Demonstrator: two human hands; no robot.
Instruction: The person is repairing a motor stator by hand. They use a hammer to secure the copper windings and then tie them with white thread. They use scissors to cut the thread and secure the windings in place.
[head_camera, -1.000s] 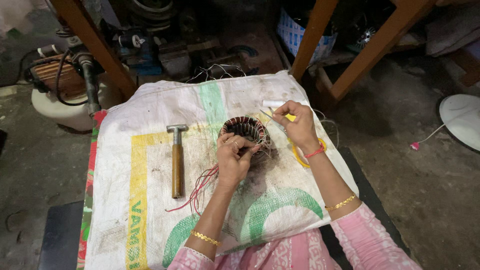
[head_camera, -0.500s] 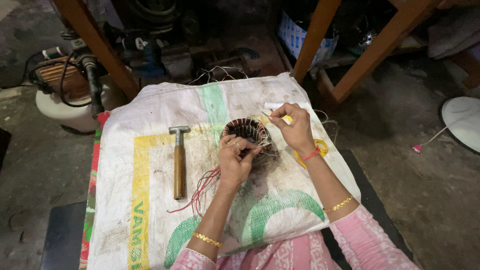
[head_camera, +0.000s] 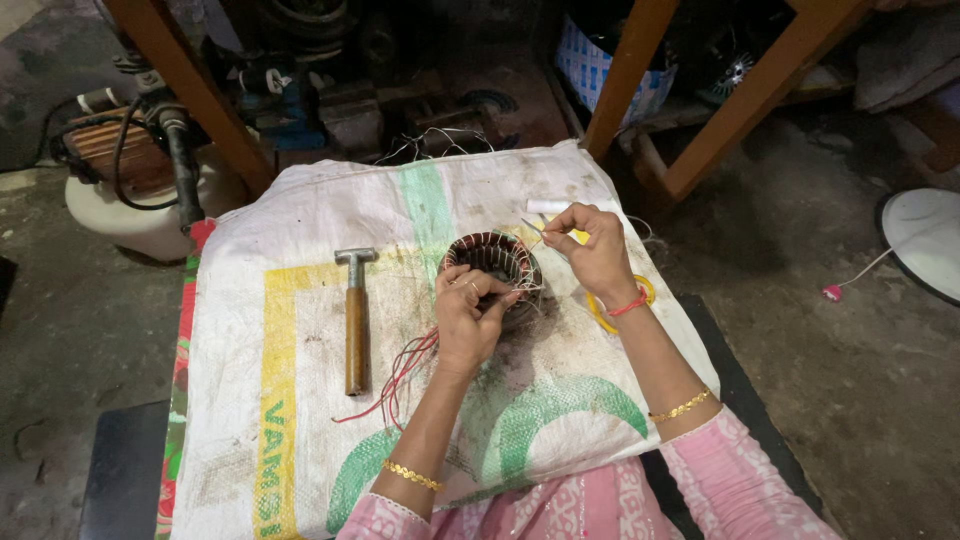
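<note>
A round motor stator (head_camera: 492, 260) wound with copper wire sits on a white woven sack (head_camera: 300, 420) spread over my lap and the floor. My left hand (head_camera: 468, 312) grips its near rim, fingers curled over the edge. My right hand (head_camera: 590, 245) hovers just right of the stator, pinching a thin needle-like tool (head_camera: 533, 227) with a thread that points at the windings. Red lead wires (head_camera: 395, 375) trail from the stator toward the lower left.
A wooden-handled hammer (head_camera: 354, 320) lies left of the stator. A yellow ring (head_camera: 612, 305) lies under my right wrist. Wooden table legs (head_camera: 625, 75), a white motor casing with cable (head_camera: 130, 195) and a white disc (head_camera: 925, 250) stand around on the dirt floor.
Both hands stay at the stator with only small finger movements. The view has shifted slightly.
</note>
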